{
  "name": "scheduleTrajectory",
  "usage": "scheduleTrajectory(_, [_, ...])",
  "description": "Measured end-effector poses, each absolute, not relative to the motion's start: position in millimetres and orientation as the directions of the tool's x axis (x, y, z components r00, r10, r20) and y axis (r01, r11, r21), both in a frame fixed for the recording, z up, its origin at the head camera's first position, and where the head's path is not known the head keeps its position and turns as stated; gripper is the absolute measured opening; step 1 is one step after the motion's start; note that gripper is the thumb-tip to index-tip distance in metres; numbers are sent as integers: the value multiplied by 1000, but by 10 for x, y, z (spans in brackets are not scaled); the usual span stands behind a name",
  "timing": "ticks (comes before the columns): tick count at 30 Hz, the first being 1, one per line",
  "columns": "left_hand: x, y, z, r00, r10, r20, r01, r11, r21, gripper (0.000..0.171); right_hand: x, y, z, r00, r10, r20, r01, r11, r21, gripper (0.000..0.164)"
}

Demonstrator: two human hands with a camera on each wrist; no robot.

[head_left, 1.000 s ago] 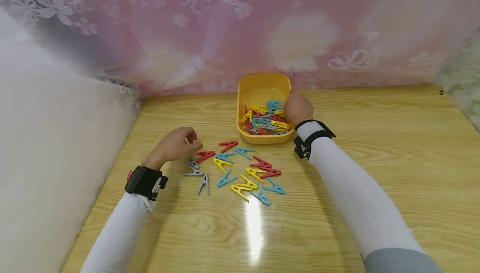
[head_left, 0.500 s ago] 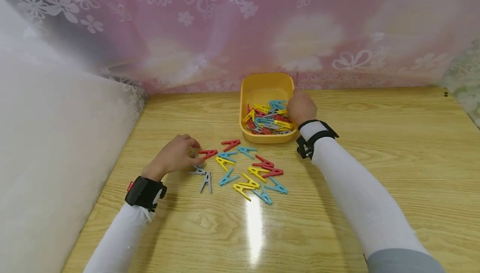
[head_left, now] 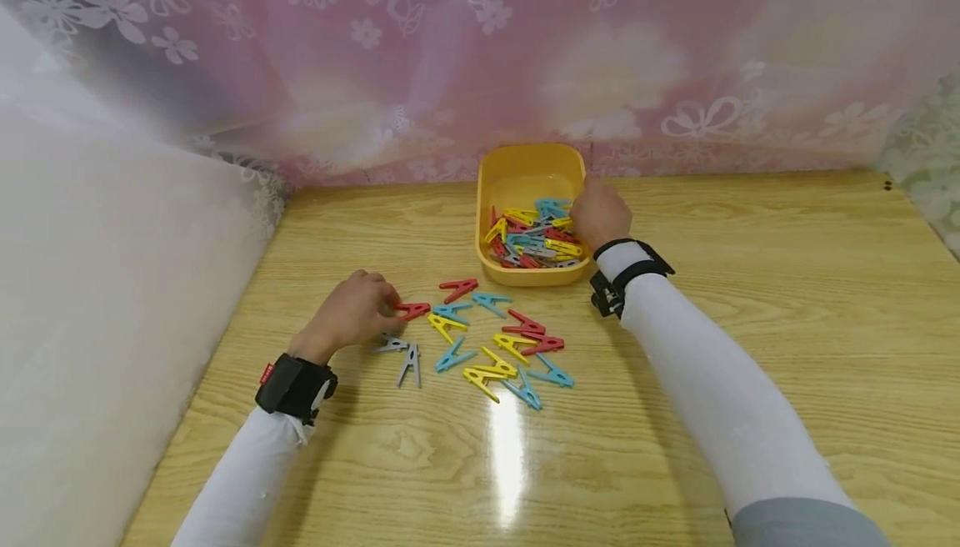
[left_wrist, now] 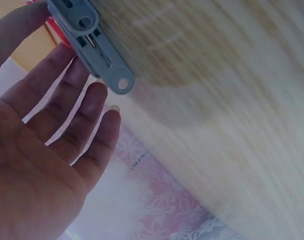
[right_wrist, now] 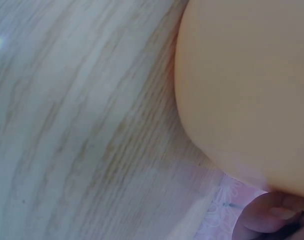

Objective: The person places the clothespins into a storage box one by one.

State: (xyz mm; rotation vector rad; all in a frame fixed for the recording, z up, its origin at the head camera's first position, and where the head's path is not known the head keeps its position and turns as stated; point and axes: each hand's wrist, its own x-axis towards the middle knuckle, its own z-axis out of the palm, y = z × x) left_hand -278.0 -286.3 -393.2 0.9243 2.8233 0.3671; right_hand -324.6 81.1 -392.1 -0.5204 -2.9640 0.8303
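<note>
One grey clothespin (left_wrist: 104,55) sits at your left hand's (head_left: 348,313) fingertips, apparently pinched by thumb and index. Red clothespin (head_left: 415,311) right beside them, contact unclear; two more grey clothespins (head_left: 410,363) near the thumb, on your side. Right hand (head_left: 602,215), well apart from the left, grips the yellow plastic bin (head_left: 531,278) at its side. Judgement: pick-up step. Lift straight up, lest the red one drag; pinch lightly, avoiding springing the legs; brace the bin.

Arms (head_left: 712,380) outstretched, left fingers (left_wrist: 85,116) pinching, right fingers (right_wrist: 262,212) curled
</note>
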Motion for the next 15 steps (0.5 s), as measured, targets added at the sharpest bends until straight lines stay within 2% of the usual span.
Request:
scheduleTrajectory(8, [-2881, -2782, -3756, -820, 573, -23, 526, 768, 365, 25, -3218, 791, -3894, -947, 317, -58, 300, 803, -515, 26])
scheduleTrajectory(15, [-3054, -2343, -3493, -806, 585, 89, 573, 733, 367, 33, -3206, 786, -3889, -945, 323, -52, 303, 806, -509, 25])
